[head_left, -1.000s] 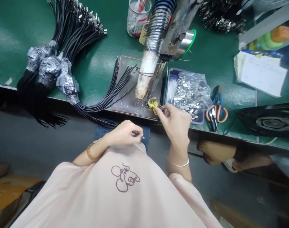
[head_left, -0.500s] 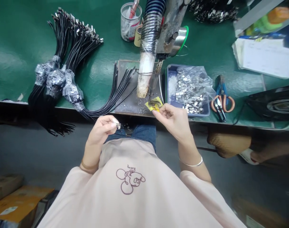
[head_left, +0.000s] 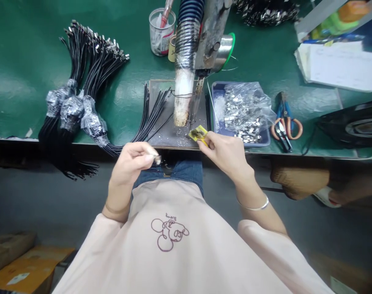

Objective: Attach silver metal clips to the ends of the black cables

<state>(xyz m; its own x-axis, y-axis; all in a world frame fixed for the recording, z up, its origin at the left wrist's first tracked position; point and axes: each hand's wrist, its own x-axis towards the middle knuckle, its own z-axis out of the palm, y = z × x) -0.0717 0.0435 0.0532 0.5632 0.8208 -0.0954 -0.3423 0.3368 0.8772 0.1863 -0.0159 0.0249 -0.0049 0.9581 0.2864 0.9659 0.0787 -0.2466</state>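
Observation:
My left hand (head_left: 133,161) hovers over my lap, just below the bench edge, its fingers pinched on the metal-tipped end of a black wire (head_left: 157,159). My right hand (head_left: 224,151) rests at the bench edge with fingers closed, pinching something small I cannot name, right beside a yellow sponge piece (head_left: 198,133). The sponge lies on a dark metal plate (head_left: 164,130) under the soldering iron tip (head_left: 194,110) and a white fume nozzle (head_left: 181,102). Loose black wires (head_left: 149,118) fan across the plate's left side.
Bundled black cables (head_left: 82,94) lie at the left. A blue tray of metal clips in a plastic bag (head_left: 244,112) sits right of the plate, with snips (head_left: 284,122) beyond. A cup (head_left: 160,32), solder spool (head_left: 225,47), papers (head_left: 339,67) and a dark fan (head_left: 354,126) stand around.
My left hand went from holding a wire end low by my lap to pinching a metal-tipped end nearer the bench edge. My right hand stayed by the yellow sponge.

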